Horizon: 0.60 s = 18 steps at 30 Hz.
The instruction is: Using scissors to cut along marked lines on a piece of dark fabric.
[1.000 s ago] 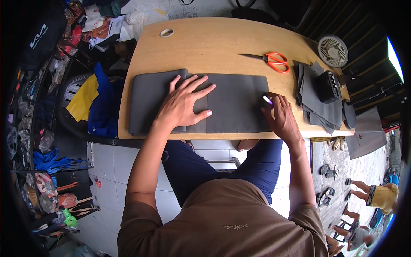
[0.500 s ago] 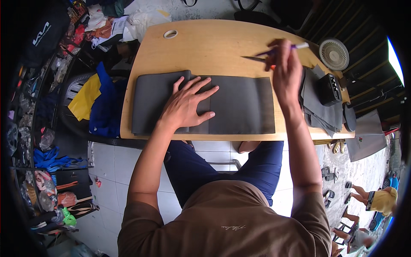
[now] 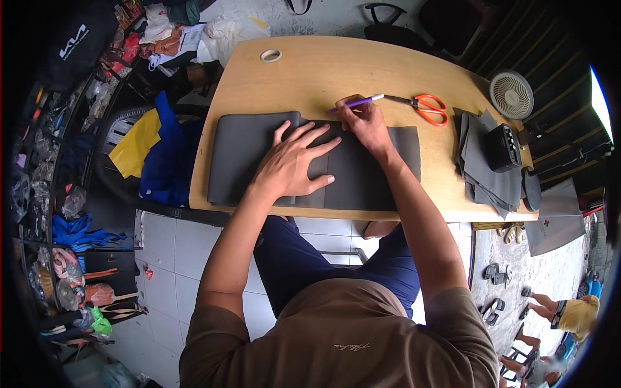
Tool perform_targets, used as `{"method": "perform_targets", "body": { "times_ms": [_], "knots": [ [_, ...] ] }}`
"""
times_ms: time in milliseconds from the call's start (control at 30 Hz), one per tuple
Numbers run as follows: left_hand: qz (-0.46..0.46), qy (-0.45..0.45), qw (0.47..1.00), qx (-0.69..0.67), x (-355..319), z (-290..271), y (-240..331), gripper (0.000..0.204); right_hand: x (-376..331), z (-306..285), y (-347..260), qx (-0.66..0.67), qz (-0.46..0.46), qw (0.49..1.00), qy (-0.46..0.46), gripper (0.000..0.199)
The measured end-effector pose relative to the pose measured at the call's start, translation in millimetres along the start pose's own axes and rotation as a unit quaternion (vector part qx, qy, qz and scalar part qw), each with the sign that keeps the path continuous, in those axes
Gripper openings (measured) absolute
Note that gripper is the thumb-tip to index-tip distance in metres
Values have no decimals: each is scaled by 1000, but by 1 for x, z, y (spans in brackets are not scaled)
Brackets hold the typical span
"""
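A dark grey sheet of material [image 3: 362,174] lies along the near edge of the table, with a thicker folded part [image 3: 242,161] at its left. My left hand [image 3: 291,161] rests on it, palm down with fingers spread, over the edge of the fold. In my right hand [image 3: 365,126] is a purple pen [image 3: 359,102] with a white end, pinched between the fingers. That hand is at the sheet's far edge; the pen's tip is near this edge, but I cannot tell if it touches. Scissors with orange handles [image 3: 432,110] lie beyond the right hand.
A roll of tape [image 3: 270,56] lies on the wooden table [image 3: 310,71] at the far left. Stacked dark grey pieces [image 3: 475,155], a black box-shaped device [image 3: 502,147] and a small round fan [image 3: 511,95] stand at the right. Shelves with bagged goods line the left side.
My right hand has come left and down with the pen to the sheet's far edge. The scissors, mostly hidden by that hand before, now show whole on the table. My left hand stays on the sheet.
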<state>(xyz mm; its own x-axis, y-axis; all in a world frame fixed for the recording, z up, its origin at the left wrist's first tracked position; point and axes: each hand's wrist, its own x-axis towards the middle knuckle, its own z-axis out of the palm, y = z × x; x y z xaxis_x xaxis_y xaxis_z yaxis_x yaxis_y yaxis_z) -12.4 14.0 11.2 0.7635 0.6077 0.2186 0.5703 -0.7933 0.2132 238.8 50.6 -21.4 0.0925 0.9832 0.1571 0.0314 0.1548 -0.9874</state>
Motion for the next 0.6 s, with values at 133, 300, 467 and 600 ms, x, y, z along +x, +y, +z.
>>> {"method": "perform_targets", "body": {
  "times_ms": [133,300,467,600],
  "knots": [
    [-4,-2,1000,0,-2,0,-2,80,-3,0,2,-94,-20,995,-15,32],
    [-5,-3,1000,-1,-2,0,-1,80,-5,-4,-5,-182,13,983,-25,33],
    [-4,-1,1000,2,-2,0,-1,80,-9,2,-6,-152,13,988,-2,31],
    [-3,-2,1000,4,-2,0,0,80,-8,0,-5,-157,10,988,-5,30]
  ]
}}
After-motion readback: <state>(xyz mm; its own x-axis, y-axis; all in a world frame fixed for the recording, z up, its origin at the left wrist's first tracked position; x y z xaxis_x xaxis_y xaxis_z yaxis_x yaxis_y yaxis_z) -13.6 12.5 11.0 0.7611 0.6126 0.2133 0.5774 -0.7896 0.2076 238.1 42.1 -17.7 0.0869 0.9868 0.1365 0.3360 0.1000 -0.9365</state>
